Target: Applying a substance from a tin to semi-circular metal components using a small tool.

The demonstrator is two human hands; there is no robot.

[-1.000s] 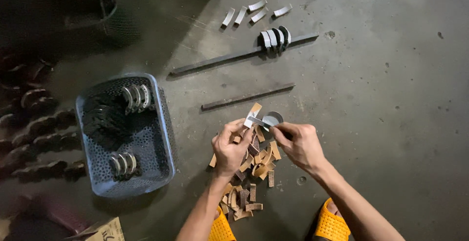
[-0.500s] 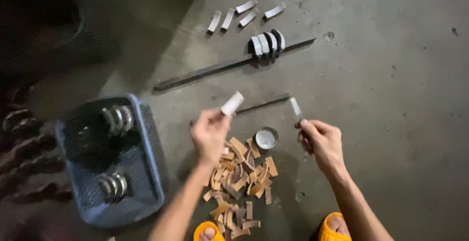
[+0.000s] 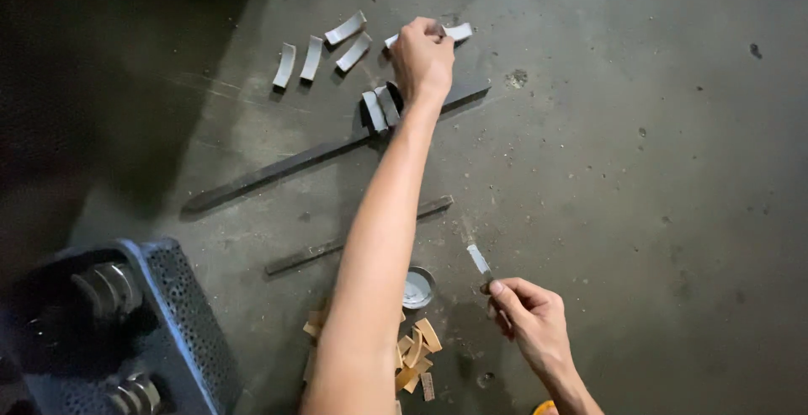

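I am setting a pale curved strip (image 3: 459, 32) down at the far end of the floor with my left hand (image 3: 422, 57), fingers pinched closed on it, beside the row of similar grey curved pieces (image 3: 313, 55) and the long dark metal bar (image 3: 278, 171). My right hand (image 3: 530, 322) is gripping a small flat-bladed tool (image 3: 480, 262) (near the round tin (image 3: 418, 287) and tan offcuts (image 3: 417, 352)).

Basket (image 3: 181, 314) left — tin (image 3: 418, 287) behind chips (image 3: 412, 352), bars (image 3: 337, 150) beyond.

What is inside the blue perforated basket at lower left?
The blue basket holds stacked curved metal pieces, more near the bottom. Its dark interior hides anything beneath.
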